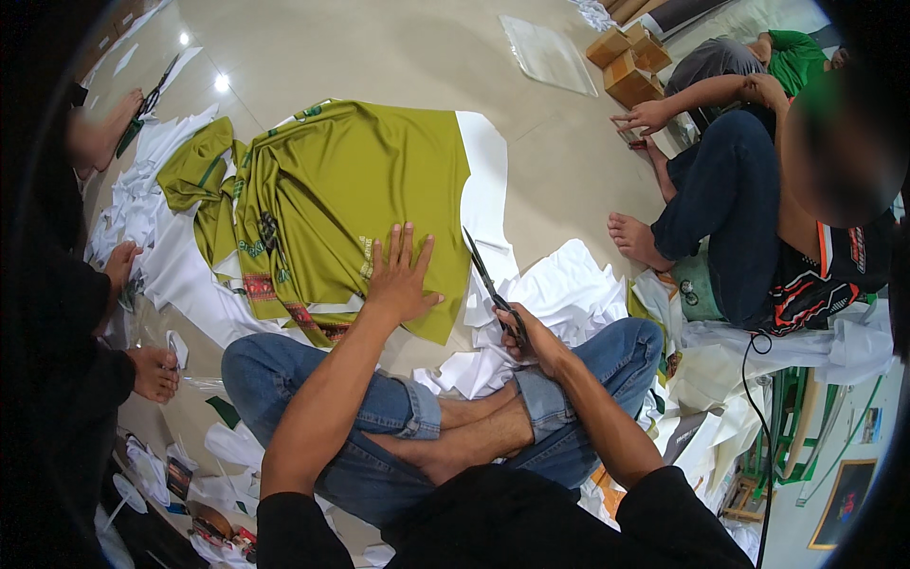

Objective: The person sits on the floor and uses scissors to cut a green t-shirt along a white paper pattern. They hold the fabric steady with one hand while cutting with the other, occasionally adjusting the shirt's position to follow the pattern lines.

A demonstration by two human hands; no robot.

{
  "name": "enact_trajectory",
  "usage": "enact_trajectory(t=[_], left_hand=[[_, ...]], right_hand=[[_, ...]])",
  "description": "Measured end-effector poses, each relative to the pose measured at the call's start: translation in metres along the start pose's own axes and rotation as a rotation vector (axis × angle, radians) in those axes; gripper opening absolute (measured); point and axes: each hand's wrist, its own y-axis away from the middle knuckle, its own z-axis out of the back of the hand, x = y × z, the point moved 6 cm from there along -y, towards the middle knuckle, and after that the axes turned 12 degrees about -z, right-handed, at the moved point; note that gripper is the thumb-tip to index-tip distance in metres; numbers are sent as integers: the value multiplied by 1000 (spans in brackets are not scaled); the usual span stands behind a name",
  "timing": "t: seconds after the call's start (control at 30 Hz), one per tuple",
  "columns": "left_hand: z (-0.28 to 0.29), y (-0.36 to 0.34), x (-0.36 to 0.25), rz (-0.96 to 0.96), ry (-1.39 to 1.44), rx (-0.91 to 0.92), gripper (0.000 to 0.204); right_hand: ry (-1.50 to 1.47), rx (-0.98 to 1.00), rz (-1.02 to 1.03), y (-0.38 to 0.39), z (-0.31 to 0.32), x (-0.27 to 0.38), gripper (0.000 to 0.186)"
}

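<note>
A large piece of olive-green printed fabric (332, 180) lies spread on the floor in front of my crossed legs, with a white margin (485, 156) along its right side. My left hand (403, 275) presses flat on its lower right part, fingers spread. In my right hand (531, 343) is a pair of dark scissors (485, 273), gripped by the handles. The blades point up and to the left and lie along the fabric's right edge, over the white part. Whether the blades touch the cloth, I cannot tell. Crumpled white fabric scraps (569, 284) lie beside my right hand.
At the right a person in jeans (720, 209) sits on the floor, with another in green (796, 62) behind. Cardboard boxes (630, 71) and a clear plastic sheet (550, 55) lie at the back. At the left are other people's feet (154, 373) and another pair of scissors (147, 104).
</note>
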Motion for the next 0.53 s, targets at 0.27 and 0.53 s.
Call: enact_trajectory(t=[0.27, 0.53], left_hand=[[-1, 0, -1, 42, 8, 19, 106], [-1, 2, 1, 48, 10, 0, 107]], right_hand=[[19, -11, 24, -4, 1, 4, 46], [74, -35, -21, 2, 1, 0, 48]])
